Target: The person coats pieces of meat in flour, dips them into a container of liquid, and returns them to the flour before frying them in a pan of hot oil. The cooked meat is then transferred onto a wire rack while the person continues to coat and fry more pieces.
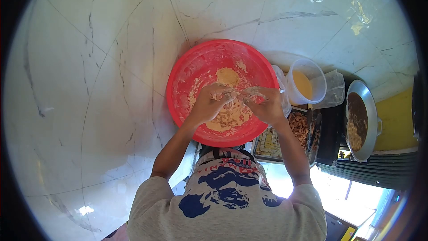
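A wide red plastic basin holds pale flour and several flour-coated strips. My left hand and my right hand are over the middle of the basin, almost touching at the fingertips. Both hands are dusted with flour, and their fingers are closed in a pinch. Whatever sits between the fingertips is too small and pale to make out. Part of the flour and strips is hidden beneath the hands.
Right of the basin stands a clear tub of yellowish liquid. A metal tray with browned fried pieces lies below it. Farther right, a large pan holds dark oil with frying food. Marbled tile wall rises behind.
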Tool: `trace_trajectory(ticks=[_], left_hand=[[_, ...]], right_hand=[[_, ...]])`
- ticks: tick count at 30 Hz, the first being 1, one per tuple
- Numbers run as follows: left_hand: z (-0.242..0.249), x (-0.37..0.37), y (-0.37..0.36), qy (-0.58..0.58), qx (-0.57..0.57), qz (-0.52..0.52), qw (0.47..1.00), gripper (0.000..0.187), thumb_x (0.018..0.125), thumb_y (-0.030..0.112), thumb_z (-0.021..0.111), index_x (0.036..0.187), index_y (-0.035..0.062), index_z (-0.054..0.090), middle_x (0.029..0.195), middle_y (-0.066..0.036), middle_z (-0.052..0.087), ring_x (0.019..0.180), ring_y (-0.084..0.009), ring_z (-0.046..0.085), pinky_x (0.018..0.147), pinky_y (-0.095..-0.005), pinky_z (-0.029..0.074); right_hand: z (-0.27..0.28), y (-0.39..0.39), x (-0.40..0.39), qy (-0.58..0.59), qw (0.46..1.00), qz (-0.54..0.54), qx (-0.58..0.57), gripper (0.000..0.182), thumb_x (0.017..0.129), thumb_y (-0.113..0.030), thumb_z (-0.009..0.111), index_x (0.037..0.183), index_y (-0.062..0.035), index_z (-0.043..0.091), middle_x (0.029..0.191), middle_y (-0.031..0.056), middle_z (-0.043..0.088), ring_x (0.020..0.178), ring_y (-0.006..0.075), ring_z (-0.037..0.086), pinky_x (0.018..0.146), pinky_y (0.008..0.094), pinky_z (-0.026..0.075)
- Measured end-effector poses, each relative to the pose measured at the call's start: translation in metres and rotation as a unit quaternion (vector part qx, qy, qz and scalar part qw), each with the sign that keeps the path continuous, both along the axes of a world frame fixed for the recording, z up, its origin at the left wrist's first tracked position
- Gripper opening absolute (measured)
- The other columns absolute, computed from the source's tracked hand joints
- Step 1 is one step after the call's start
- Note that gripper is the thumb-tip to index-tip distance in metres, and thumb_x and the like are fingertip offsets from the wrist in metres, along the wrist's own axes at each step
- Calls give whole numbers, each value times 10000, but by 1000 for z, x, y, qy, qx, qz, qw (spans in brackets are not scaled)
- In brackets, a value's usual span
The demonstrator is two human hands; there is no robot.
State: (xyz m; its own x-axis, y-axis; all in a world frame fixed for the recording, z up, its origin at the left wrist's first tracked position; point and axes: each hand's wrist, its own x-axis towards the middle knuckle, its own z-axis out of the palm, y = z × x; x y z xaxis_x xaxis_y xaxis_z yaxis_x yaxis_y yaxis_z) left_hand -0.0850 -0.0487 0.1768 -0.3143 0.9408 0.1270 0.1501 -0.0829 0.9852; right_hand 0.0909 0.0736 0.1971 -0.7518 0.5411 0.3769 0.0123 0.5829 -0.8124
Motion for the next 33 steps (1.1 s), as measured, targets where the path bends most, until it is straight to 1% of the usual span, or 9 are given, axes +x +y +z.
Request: trace_trajectory(ticks=[2,5,7,14,19,22,25,28,33], left_hand=[[1,1,0,-19,9,10,1000,152,883,107,727,990,0,734,882,-70,682,829,-126,589,736,-294,449],[-3,1,1,75,36,34,996,146,860,96,748,973,5,735,890,-78,686,834,-151,591,772,-309,447],[3,3,0,84,25,38,995,147,855,96,749,973,10,737,891,-86,689,833,-166,591,783,-316,447],[-7,5,0,174,33,29,984,136,847,84,746,964,13,741,885,-114,689,822,-198,610,769,-335,460],[-9,1,-2,102,38,62,992,161,892,95,713,1018,-5,716,881,-86,675,822,-151,610,746,-305,473],[-6,-6,-6,61,8,36,997,169,931,104,672,1048,-18,677,905,-67,651,827,-120,594,735,-286,472],[0,-4,-7,19,-2,20,1000,165,962,120,630,1053,-17,639,925,-53,630,838,-106,580,744,-279,467],[-9,-6,-4,-46,9,18,999,179,986,161,594,1054,-4,616,920,-33,613,852,-96,567,767,-269,457],[-9,-8,-5,-99,7,21,995,171,1012,188,518,1032,33,588,914,-14,594,846,-80,540,781,-248,437]], right_hand=[[-2,-4,-2,-2,998,-23,-65,190,808,-53,776,988,-4,745,855,123,745,777,175,714,709,284,555],[-2,-10,-5,-13,977,-52,-207,175,830,-85,773,969,19,744,830,106,744,752,122,682,696,267,537],[-6,-8,-5,-26,957,-55,-282,180,841,-102,771,961,29,744,826,96,741,740,97,656,688,257,525],[-13,-6,4,-28,944,-51,-325,172,857,-86,745,962,49,734,828,87,734,743,109,661,691,260,528],[-21,0,10,28,905,-58,-421,158,874,-53,730,995,35,679,869,85,717,740,128,673,694,259,555],[-29,4,12,57,898,-65,-431,157,900,-80,715,1012,19,667,882,61,705,761,116,667,712,252,548],[-33,4,13,20,939,-38,-340,166,927,-95,691,1062,0,677,926,35,694,811,99,648,741,253,539],[-23,-2,10,-7,947,-21,-320,219,941,-91,671,1145,-14,677,934,17,676,854,89,622,755,244,517],[-29,-4,18,-54,981,46,-179,260,954,-68,639,1207,-13,664,952,56,648,845,107,604,724,251,491]])
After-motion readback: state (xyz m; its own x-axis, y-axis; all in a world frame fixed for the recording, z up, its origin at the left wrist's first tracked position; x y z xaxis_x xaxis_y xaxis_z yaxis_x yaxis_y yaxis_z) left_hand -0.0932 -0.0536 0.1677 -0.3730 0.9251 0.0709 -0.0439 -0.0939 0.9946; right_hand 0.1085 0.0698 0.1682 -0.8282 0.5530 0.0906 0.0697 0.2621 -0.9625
